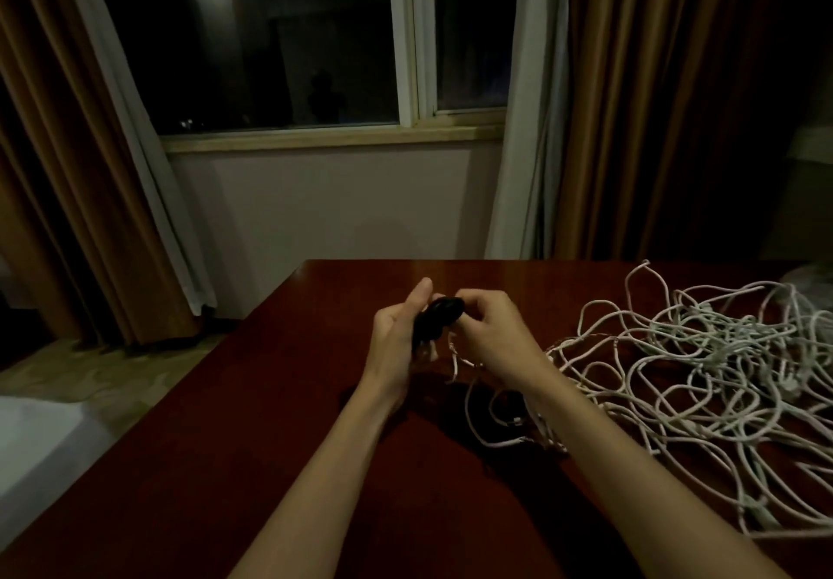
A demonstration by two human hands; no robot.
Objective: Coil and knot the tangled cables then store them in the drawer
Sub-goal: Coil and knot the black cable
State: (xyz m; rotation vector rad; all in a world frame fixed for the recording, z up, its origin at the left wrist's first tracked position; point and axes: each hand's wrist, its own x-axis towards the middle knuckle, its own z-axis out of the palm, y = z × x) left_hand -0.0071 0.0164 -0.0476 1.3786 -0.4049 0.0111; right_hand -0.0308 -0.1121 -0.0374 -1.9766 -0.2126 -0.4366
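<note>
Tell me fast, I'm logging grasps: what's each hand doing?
Left hand: holds the black cable coil.
Right hand: pinches the same coil.

Both hands meet above a dark red-brown wooden surface. The left hand holds a small black coiled cable, its fingers extended along the coil's side. The right hand pinches the same coil from the other side with curled fingers. A few thin white strands hang below the hands. To the right sprawls a tangled heap of white cables. Behind stand a dark window and brown curtains.
</note>
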